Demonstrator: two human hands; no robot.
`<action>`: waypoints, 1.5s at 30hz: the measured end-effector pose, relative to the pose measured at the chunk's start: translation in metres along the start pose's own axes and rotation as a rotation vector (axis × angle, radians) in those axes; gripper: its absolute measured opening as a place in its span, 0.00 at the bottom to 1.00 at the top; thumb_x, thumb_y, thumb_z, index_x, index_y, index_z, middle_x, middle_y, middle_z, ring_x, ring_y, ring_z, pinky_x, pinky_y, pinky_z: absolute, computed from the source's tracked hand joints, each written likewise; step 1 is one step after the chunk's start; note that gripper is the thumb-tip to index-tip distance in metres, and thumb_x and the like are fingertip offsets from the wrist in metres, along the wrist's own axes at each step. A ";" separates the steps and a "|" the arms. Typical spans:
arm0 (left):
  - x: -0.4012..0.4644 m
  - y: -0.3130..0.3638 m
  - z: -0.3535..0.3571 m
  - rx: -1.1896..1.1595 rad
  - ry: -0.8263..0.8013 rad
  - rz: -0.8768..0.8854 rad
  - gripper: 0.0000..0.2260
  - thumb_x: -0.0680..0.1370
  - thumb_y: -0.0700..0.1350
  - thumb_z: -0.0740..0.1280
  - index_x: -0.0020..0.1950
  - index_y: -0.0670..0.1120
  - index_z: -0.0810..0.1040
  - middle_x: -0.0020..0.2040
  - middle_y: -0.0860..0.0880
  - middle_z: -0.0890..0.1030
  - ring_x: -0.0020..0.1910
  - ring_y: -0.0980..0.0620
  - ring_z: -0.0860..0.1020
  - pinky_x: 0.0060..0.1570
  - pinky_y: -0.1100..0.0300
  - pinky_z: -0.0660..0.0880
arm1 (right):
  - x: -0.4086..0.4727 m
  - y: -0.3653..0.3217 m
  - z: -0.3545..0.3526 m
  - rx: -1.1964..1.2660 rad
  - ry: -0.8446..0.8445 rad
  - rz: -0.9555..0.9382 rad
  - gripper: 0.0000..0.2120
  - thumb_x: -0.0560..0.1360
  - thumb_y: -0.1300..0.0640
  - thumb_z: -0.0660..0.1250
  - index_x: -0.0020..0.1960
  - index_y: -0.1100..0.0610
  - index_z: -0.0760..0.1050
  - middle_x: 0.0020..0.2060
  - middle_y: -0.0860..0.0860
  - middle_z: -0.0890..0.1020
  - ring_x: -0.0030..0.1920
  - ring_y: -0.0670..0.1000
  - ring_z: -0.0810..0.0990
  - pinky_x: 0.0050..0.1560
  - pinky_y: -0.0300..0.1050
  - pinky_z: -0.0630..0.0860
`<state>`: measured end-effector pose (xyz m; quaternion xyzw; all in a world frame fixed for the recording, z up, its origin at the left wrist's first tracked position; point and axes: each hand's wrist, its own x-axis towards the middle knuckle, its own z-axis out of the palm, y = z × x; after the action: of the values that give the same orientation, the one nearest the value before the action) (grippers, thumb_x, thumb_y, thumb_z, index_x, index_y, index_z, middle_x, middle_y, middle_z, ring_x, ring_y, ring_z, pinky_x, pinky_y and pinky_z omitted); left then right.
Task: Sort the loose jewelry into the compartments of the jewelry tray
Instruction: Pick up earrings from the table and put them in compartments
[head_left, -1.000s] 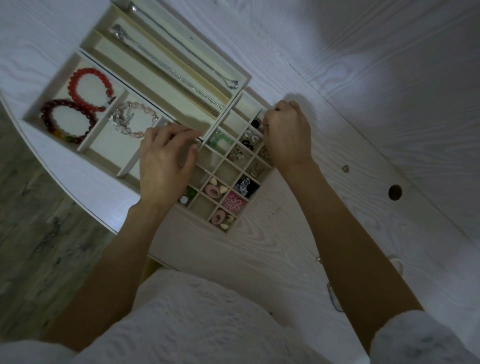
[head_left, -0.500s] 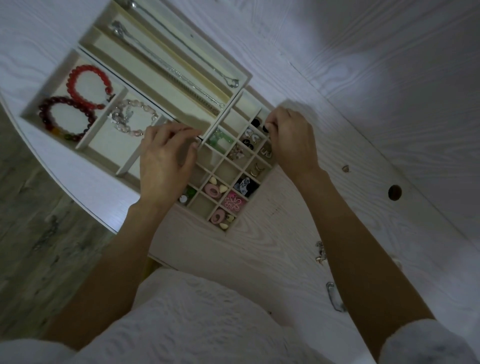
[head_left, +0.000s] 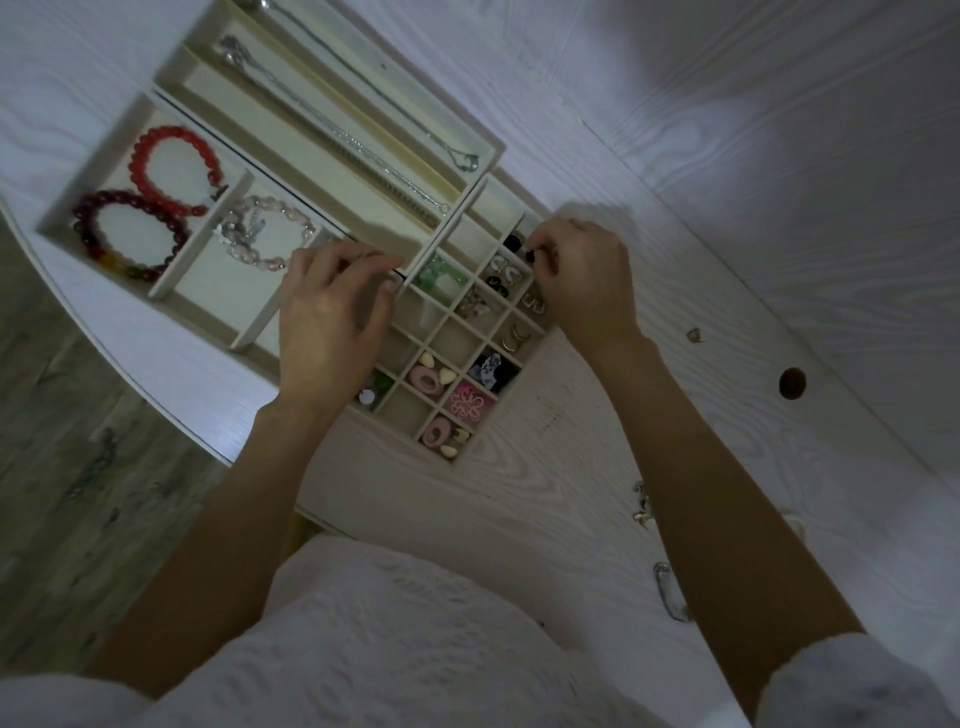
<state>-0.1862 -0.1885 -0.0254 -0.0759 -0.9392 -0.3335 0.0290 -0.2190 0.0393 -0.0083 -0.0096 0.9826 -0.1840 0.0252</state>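
Jewelry tray (head_left: 470, 156) near the bench's left edge. Left hand (head_left: 332, 332), palm down over the small compartments, fingers loosely curled, grip holding nothing. Right hand (head_left: 584, 283) arched at the tray's right rim, grip pinching a small dark earring (head_left: 530, 255).

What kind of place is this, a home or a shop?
Probably a home: a white wood-grain table with a cable hole, wood-look flooring, and one personal jewelry tray. No shop fittings show.
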 end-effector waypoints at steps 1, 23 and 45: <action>0.000 0.000 0.000 0.000 -0.001 0.001 0.10 0.79 0.42 0.64 0.57 0.43 0.81 0.52 0.43 0.79 0.52 0.44 0.70 0.52 0.66 0.59 | -0.001 -0.001 0.001 -0.040 0.023 0.000 0.06 0.73 0.67 0.65 0.44 0.62 0.81 0.36 0.56 0.82 0.38 0.55 0.78 0.34 0.40 0.68; 0.000 -0.004 0.003 0.039 -0.002 0.029 0.10 0.78 0.43 0.66 0.58 0.44 0.81 0.53 0.43 0.79 0.52 0.42 0.72 0.52 0.61 0.62 | -0.001 -0.001 0.009 -0.041 0.156 0.137 0.04 0.70 0.59 0.70 0.40 0.58 0.83 0.42 0.55 0.77 0.44 0.56 0.73 0.40 0.42 0.67; -0.003 0.002 0.003 0.118 0.003 0.147 0.11 0.77 0.44 0.65 0.57 0.44 0.81 0.52 0.42 0.79 0.50 0.41 0.72 0.51 0.52 0.68 | -0.109 0.021 -0.039 0.004 0.211 0.222 0.13 0.76 0.54 0.63 0.58 0.56 0.78 0.54 0.54 0.79 0.56 0.54 0.74 0.56 0.47 0.65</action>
<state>-0.1833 -0.1854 -0.0268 -0.1422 -0.9492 -0.2745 0.0592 -0.1128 0.0758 0.0250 0.1185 0.9744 -0.1822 -0.0579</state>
